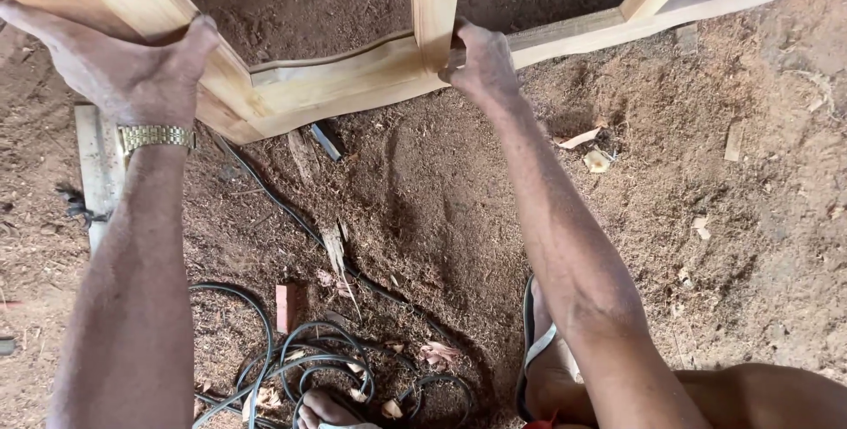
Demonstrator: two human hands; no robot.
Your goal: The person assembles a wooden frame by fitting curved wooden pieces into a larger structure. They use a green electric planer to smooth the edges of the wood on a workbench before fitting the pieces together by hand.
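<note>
A pale wooden frame (335,85) of jointed rails and uprights is held up over a floor covered in sawdust. My left hand (123,67), with a gold watch on its wrist, grips the frame's left corner rail from above. My right hand (481,63) clasps the lower rail just beside a vertical upright (437,1). Both arms reach forward from the bottom of the view. The frame's upper part runs out of view at the top.
Coiled black cable (309,358) lies on the sawdust floor (706,244) near my feet, with one strand running up under the frame. A flat board (97,164) lies at left. Wood scraps (582,138) and a small reddish block (285,307) are scattered about. My sandalled foot (547,367) stands bottom centre.
</note>
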